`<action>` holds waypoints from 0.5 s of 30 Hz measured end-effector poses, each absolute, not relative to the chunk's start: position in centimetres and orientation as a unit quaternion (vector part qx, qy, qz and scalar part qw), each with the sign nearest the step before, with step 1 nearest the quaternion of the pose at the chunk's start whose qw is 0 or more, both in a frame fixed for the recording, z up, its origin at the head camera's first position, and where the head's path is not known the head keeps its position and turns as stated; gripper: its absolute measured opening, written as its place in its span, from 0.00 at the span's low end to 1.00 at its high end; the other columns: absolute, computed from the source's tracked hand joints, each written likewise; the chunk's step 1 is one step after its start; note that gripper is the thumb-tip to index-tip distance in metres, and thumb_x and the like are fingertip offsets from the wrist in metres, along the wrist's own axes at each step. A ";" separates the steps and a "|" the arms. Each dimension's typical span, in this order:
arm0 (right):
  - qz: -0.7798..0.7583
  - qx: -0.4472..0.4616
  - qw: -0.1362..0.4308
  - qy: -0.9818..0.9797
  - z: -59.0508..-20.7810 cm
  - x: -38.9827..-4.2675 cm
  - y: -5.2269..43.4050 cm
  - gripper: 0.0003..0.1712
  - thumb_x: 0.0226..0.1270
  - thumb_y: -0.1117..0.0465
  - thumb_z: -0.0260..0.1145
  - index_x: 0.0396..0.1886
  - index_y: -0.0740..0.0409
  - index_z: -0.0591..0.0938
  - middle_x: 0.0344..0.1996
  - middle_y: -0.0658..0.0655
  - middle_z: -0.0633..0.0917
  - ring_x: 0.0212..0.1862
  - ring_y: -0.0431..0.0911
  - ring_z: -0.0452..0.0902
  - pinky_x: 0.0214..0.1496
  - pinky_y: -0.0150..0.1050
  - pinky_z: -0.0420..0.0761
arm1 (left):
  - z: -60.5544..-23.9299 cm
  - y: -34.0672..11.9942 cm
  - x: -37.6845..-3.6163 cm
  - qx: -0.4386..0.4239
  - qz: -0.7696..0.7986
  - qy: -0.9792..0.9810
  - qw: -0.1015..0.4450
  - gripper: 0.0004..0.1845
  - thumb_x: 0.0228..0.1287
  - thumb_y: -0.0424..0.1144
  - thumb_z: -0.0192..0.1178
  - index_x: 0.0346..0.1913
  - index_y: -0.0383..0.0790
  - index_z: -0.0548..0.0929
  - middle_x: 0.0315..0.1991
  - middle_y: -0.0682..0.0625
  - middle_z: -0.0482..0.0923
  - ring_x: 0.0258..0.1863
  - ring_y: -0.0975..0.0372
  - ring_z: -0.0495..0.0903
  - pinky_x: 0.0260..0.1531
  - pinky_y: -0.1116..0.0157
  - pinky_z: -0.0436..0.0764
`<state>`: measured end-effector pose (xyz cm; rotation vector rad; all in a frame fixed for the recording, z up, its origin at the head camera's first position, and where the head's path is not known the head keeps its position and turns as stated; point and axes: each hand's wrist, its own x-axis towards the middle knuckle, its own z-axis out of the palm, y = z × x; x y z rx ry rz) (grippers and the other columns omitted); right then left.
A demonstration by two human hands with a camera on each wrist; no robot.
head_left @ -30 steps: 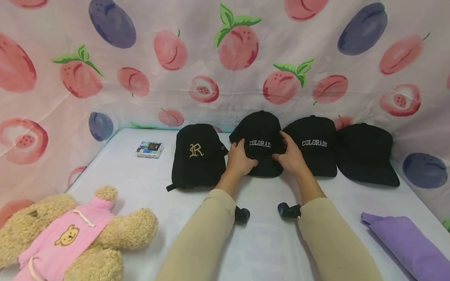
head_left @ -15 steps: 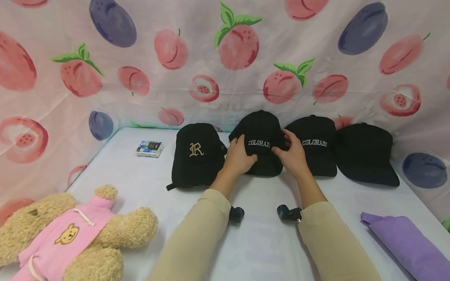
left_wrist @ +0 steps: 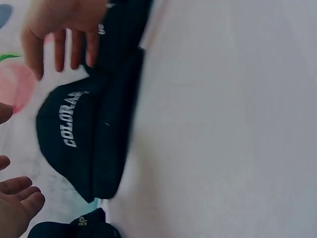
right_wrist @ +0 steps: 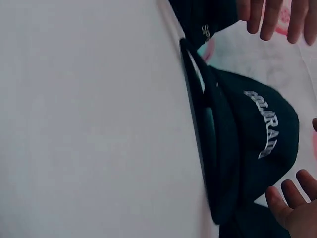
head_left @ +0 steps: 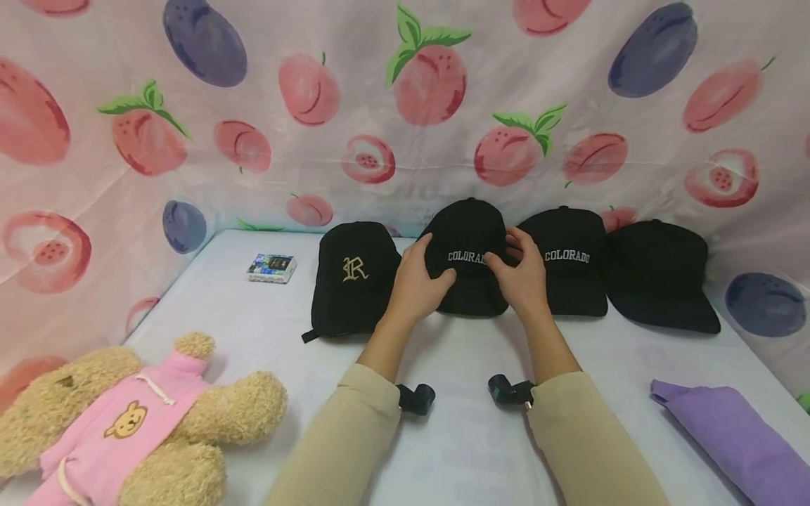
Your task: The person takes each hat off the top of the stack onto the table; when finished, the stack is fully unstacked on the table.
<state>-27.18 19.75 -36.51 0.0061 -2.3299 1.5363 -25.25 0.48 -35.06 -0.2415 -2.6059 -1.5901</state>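
Observation:
A black cap with white COLORADO lettering stands at the back of the table between my two hands. My left hand is at its left side, fingers spread and thumb raised in front. On the other side is my right hand, its thumb overlapping the end of the lettering in the head view. In the left wrist view, a gap shows between the left hand and the cap. The right hand has loosely bent fingers beside the cap in the right wrist view. Neither hand holds anything.
Left of the hands stands a black cap with a gold R. A second COLORADO cap and a plain black cap are on the right. A small box, a teddy bear and a purple cloth bundle lie around.
Both hands have drawn away from the middle cap's sides, the left one towards the left and the forearms slightly back. The cap stays in nearly the same place.

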 end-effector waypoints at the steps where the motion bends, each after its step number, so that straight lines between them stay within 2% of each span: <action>1: 0.544 0.005 0.173 -0.821 -36.4 -27.1 19.6 0.37 0.72 0.59 0.67 0.78 0.55 0.67 0.74 0.63 0.70 0.74 0.59 0.67 0.73 0.56 0.71 | -35.0 0.4 -25.0 -0.080 -0.525 -0.846 0.042 0.41 0.71 0.43 0.63 0.82 0.48 0.58 0.81 0.44 0.57 0.80 0.49 0.59 0.75 0.45 0.65; 9: 0.562 0.029 0.171 -0.809 -35.7 -26.6 18.2 0.38 0.72 0.60 0.67 0.78 0.56 0.66 0.73 0.65 0.70 0.72 0.60 0.68 0.71 0.56 0.73 | -33.6 -0.9 -23.4 -0.093 -0.531 -0.840 0.065 0.40 0.70 0.44 0.63 0.82 0.49 0.59 0.81 0.45 0.57 0.80 0.50 0.60 0.75 0.45 0.65; 15: 0.587 0.075 0.164 -0.789 -34.9 -26.3 17.0 0.38 0.72 0.62 0.67 0.79 0.54 0.66 0.74 0.65 0.69 0.72 0.61 0.69 0.71 0.58 0.72 | -32.5 -2.7 -23.1 -0.114 -0.495 -0.857 0.085 0.40 0.71 0.44 0.62 0.82 0.47 0.58 0.82 0.46 0.55 0.80 0.50 0.59 0.75 0.45 0.65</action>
